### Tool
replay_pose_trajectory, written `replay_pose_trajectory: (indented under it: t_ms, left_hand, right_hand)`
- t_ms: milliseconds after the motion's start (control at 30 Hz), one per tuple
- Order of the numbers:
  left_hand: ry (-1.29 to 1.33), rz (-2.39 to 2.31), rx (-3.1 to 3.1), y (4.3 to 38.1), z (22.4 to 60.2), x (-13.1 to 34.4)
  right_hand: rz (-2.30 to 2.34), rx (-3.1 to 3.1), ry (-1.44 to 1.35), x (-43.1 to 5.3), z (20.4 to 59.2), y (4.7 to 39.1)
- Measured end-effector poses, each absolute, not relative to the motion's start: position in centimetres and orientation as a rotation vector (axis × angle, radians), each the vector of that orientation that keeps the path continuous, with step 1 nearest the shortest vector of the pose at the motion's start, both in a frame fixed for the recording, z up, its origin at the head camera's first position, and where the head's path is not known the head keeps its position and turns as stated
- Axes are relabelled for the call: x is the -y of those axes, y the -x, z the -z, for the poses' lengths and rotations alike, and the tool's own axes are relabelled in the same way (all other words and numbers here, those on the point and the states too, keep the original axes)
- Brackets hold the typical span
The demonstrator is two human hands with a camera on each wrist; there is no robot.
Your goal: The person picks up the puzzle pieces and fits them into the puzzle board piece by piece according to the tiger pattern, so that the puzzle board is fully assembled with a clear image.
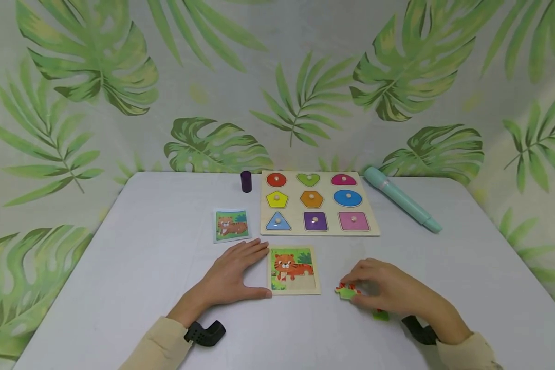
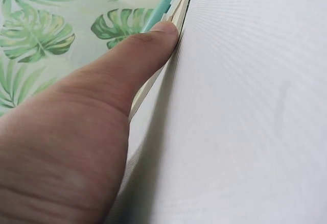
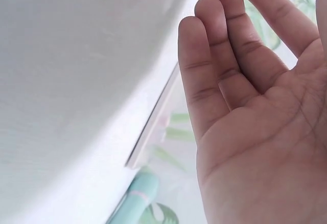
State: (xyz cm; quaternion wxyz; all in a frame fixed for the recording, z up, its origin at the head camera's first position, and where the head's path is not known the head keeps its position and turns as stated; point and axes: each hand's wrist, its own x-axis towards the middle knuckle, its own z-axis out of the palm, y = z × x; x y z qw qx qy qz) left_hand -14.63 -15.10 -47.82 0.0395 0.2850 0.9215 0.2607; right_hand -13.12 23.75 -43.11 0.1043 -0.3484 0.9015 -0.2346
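My left hand [image 1: 233, 272] lies along the left edge of a square wooden jigsaw puzzle [image 1: 294, 270] with a tiger picture, fingertips and thumb at its frame. In the left wrist view the thumb [image 2: 153, 40] is straight against the thin wooden edge. The puzzle's lower right part shows bare tray. To its right, my right hand [image 1: 388, 288] pinches a green and red puzzle piece [image 1: 347, 292] between thumb and fingers, low over the table. Another green puzzle piece [image 1: 380, 315] lies partly hidden beneath this hand. The right wrist view shows the curved fingers [image 3: 191, 66], with the pinched piece out of sight.
Behind the puzzle lies a wooden shape board [image 1: 291, 231] with knobbed colored shapes. A tiger picture card [image 1: 232, 225] is at its left, near an upright dark purple cylinder [image 1: 246, 181]. A teal marker-shaped stick [image 1: 402, 199] lies at the back right.
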Motion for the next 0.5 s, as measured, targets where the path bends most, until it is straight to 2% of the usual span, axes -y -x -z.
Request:
replay_pose_trajectory:
  t_ms: [500]
  left_hand:
    - [-0.871, -0.793, -2.824, 14.7, 47.9, 15.1]
  right_hand:
    - [0.681, -2.625, 1.072, -21.2, 41.6, 14.8]
